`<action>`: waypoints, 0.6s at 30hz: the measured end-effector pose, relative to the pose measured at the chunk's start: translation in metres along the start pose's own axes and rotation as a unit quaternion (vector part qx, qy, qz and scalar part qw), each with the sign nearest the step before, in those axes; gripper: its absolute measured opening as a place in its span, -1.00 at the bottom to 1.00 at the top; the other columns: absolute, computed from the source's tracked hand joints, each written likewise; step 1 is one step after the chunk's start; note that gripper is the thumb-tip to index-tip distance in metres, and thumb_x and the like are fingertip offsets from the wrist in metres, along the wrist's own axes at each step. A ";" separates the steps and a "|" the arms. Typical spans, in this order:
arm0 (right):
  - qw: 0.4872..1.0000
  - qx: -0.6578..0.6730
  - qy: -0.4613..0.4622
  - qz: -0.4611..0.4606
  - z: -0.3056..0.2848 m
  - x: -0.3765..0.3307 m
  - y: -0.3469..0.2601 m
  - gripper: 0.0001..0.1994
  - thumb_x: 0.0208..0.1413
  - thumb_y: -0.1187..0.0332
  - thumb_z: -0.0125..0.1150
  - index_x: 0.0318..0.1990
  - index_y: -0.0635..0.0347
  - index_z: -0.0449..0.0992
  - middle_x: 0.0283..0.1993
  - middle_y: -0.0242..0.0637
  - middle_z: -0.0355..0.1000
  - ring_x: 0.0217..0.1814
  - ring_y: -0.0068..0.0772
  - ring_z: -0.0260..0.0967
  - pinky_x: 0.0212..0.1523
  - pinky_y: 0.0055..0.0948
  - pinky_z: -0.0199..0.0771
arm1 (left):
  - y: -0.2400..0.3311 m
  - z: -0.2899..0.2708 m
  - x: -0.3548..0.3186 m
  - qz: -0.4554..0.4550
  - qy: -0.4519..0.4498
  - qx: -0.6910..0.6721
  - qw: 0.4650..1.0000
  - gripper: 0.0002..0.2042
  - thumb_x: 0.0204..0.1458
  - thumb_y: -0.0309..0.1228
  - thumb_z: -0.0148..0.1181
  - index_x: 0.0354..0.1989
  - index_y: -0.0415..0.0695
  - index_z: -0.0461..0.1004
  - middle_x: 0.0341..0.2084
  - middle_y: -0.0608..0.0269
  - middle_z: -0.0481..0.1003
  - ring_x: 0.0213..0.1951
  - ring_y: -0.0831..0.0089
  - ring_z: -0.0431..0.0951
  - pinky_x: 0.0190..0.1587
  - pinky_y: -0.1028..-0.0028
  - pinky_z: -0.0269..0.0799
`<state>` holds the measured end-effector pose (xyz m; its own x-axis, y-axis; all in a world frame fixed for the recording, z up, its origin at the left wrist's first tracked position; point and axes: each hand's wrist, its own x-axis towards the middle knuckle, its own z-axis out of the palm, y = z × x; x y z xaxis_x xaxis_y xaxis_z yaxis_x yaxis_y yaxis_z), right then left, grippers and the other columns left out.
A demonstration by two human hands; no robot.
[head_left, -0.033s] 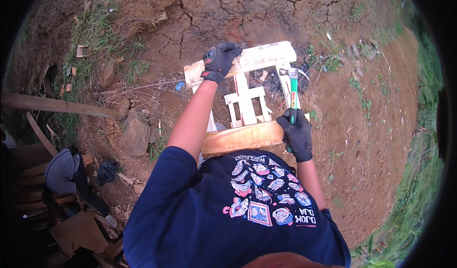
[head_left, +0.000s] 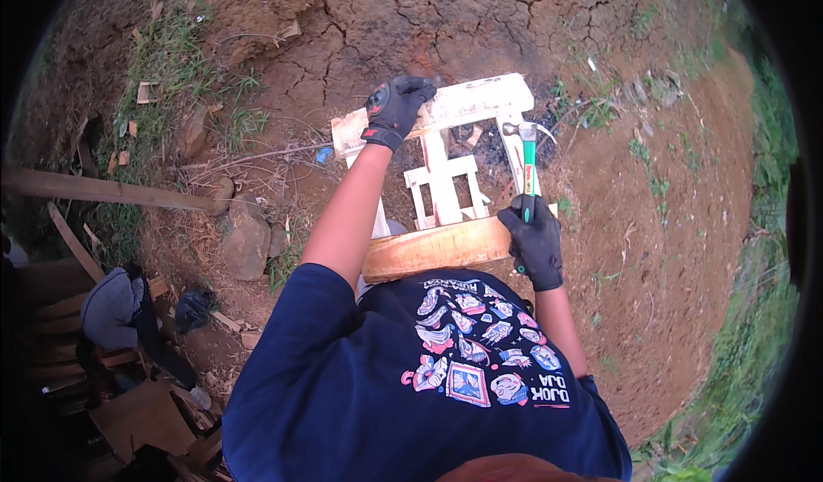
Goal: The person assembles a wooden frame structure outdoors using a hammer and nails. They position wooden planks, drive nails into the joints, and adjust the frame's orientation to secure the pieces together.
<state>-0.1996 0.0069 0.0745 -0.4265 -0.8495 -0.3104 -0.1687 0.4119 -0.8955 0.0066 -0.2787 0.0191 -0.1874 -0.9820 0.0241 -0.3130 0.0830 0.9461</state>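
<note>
Left hand: curled on plank, frame's 11 o'clock; grip unclear
Right hand: closed round hammer, 4 o'clock
Hammering: likely setup; needs aim

white lettering on the navy t-shirt, small printed label on the green-handled hammer

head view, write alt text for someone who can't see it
A person's gloved right hand holds a green-handled hammer; the gloved left hand is at the far board of a pale wooden frame, brown earth around.
</note>
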 end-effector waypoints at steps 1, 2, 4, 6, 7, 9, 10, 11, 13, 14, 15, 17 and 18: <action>1.000 0.002 0.000 -0.003 -0.001 0.000 0.000 -0.75 0.12 0.36 0.51 -0.18 0.15 0.51 -0.51 -0.37 0.49 -0.68 -0.57 0.38 -0.62 -0.42 0.39 | 0.000 0.000 0.001 0.004 -0.001 0.007 1.000 -0.69 0.13 -0.32 0.48 -0.01 -0.21 0.72 -0.09 0.17 0.74 -0.05 0.42 0.69 0.11 0.41 0.53; 1.000 0.004 -0.001 -0.005 -0.001 0.000 0.000 -0.75 0.12 0.36 0.51 -0.18 0.15 0.50 -0.52 -0.37 0.49 -0.68 -0.57 0.38 -0.63 -0.42 0.39 | -0.001 0.000 0.001 0.008 -0.002 0.015 1.000 -0.69 0.13 -0.32 0.48 0.00 -0.21 0.71 -0.08 0.16 0.74 -0.05 0.42 0.70 0.11 0.41 0.53; 1.000 0.003 -0.002 -0.003 0.000 0.002 0.000 -0.75 0.12 0.36 0.51 -0.18 0.15 0.50 -0.52 -0.37 0.49 -0.69 -0.56 0.38 -0.64 -0.42 0.38 | -0.002 0.000 0.000 0.022 0.019 0.029 0.999 -0.69 0.09 -0.25 0.49 -0.06 -0.17 0.75 -0.13 0.14 0.75 -0.11 0.37 0.72 0.03 0.38 0.56; 1.000 0.002 -0.001 -0.004 -0.001 0.002 0.000 -0.75 0.12 0.36 0.51 -0.17 0.15 0.50 -0.52 -0.36 0.49 -0.70 -0.55 0.37 -0.65 -0.42 0.38 | -0.005 0.001 0.001 0.031 0.030 0.027 0.999 -0.68 0.07 -0.21 0.49 -0.09 -0.14 0.76 -0.16 0.13 0.76 -0.13 0.34 0.73 -0.01 0.36 0.57; 1.000 0.002 0.000 -0.005 0.000 0.003 0.001 -0.74 0.12 0.36 0.51 -0.16 0.15 0.50 -0.52 -0.36 0.49 -0.70 -0.55 0.37 -0.65 -0.42 0.38 | -0.007 0.002 0.003 0.033 0.030 0.019 0.999 -0.68 0.07 -0.20 0.49 -0.09 -0.14 0.76 -0.16 0.14 0.76 -0.13 0.33 0.73 -0.02 0.36 0.57; 1.000 0.000 -0.001 -0.005 0.000 0.003 0.000 -0.74 0.12 0.37 0.51 -0.16 0.15 0.50 -0.53 -0.36 0.49 -0.70 -0.55 0.37 -0.66 -0.42 0.38 | -0.016 0.004 0.007 0.038 0.033 0.013 0.999 -0.68 0.07 -0.19 0.49 -0.09 -0.12 0.77 -0.16 0.14 0.76 -0.13 0.31 0.73 -0.02 0.35 0.56; 1.000 0.000 -0.001 -0.003 0.000 0.003 0.000 -0.74 0.12 0.37 0.51 -0.15 0.15 0.50 -0.53 -0.36 0.49 -0.70 -0.55 0.38 -0.66 -0.42 0.38 | -0.021 0.004 0.009 0.041 0.036 0.015 0.998 -0.68 0.07 -0.19 0.49 -0.09 -0.11 0.77 -0.16 0.15 0.76 -0.13 0.30 0.73 -0.02 0.34 0.56; 1.000 -0.001 0.000 0.000 -0.001 0.003 0.000 -0.73 0.12 0.36 0.51 -0.15 0.16 0.49 -0.53 -0.36 0.49 -0.70 -0.56 0.38 -0.66 -0.42 0.39 | -0.020 0.005 0.010 0.046 0.037 0.016 0.998 -0.68 0.07 -0.18 0.48 -0.09 -0.10 0.77 -0.16 0.15 0.76 -0.13 0.29 0.73 -0.02 0.34 0.56; 1.000 0.007 -0.002 -0.003 -0.001 0.005 0.004 -0.73 0.12 0.36 0.51 -0.15 0.15 0.49 -0.52 -0.37 0.49 -0.69 -0.57 0.37 -0.66 -0.43 0.39 | -0.020 0.006 0.010 0.052 0.035 0.018 0.998 -0.68 0.07 -0.17 0.48 -0.09 -0.09 0.77 -0.16 0.15 0.76 -0.13 0.28 0.73 -0.02 0.33 0.56; 1.000 0.011 -0.005 -0.005 -0.001 0.005 0.004 -0.73 0.12 0.36 0.51 -0.15 0.15 0.49 -0.52 -0.38 0.49 -0.69 -0.57 0.37 -0.66 -0.43 0.39 | -0.020 0.006 0.010 0.055 0.036 0.019 0.998 -0.69 0.07 -0.17 0.47 -0.09 -0.08 0.77 -0.16 0.15 0.76 -0.13 0.27 0.73 -0.02 0.33 0.56; 1.000 0.014 -0.006 -0.001 0.000 0.004 0.003 -0.73 0.12 0.36 0.51 -0.15 0.15 0.49 -0.52 -0.39 0.48 -0.69 -0.58 0.37 -0.66 -0.44 0.38 | -0.020 0.006 0.010 0.052 0.038 0.026 0.998 -0.69 0.07 -0.18 0.47 -0.09 -0.08 0.77 -0.16 0.15 0.76 -0.13 0.28 0.73 -0.02 0.33 0.56; 1.000 0.022 -0.008 0.009 0.000 0.002 -0.003 -0.73 0.13 0.37 0.50 -0.15 0.14 0.49 -0.51 -0.40 0.47 -0.69 -0.60 0.35 -0.67 -0.45 0.37 | -0.019 0.005 0.010 0.047 0.042 0.041 0.997 -0.69 0.07 -0.18 0.47 -0.08 -0.08 0.77 -0.17 0.16 0.76 -0.14 0.29 0.73 -0.02 0.34 0.56; 1.000 0.019 -0.008 0.011 -0.001 0.001 -0.005 -0.74 0.13 0.37 0.50 -0.15 0.14 0.49 -0.51 -0.41 0.46 -0.69 -0.61 0.35 -0.67 -0.46 0.36 | -0.018 0.004 0.009 0.045 0.041 0.033 0.998 -0.70 0.08 -0.20 0.47 -0.09 -0.09 0.77 -0.17 0.16 0.76 -0.14 0.30 0.73 -0.01 0.34 0.56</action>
<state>-0.1998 0.0038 0.0790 -0.4154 -0.8457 -0.3351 -0.1255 0.4182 -0.8997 0.0061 -0.2886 0.0011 -0.1420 -0.9804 0.1364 -0.3590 0.1795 0.9159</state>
